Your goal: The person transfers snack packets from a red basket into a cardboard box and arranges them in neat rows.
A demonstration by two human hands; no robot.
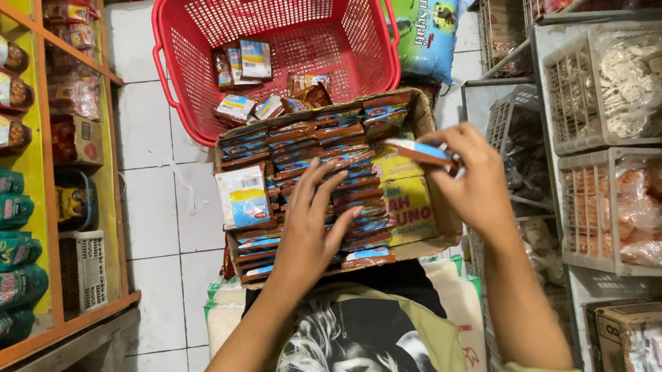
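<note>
At centre frame a cardboard box [427,223] sits against the person's front, packed with rows of brown-and-blue sachets [334,157]. The left hand [310,230] lies flat on those rows, fingers spread, gripping nothing. The right hand [474,183], just right of it over the box's upper edge, pinches one blue sachet [419,151] between fingertips. Beyond, top centre, a red basket [200,18] holds a few small packets [249,62].

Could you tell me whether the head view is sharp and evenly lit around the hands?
Head view: the right hand and the flat blue-and-red sachet in its grip are motion-blurred; the left hand on the brown cardboard box of sachets is sharper; the lighting is soft and even, and the frame edges bend, wide-angle.
</note>
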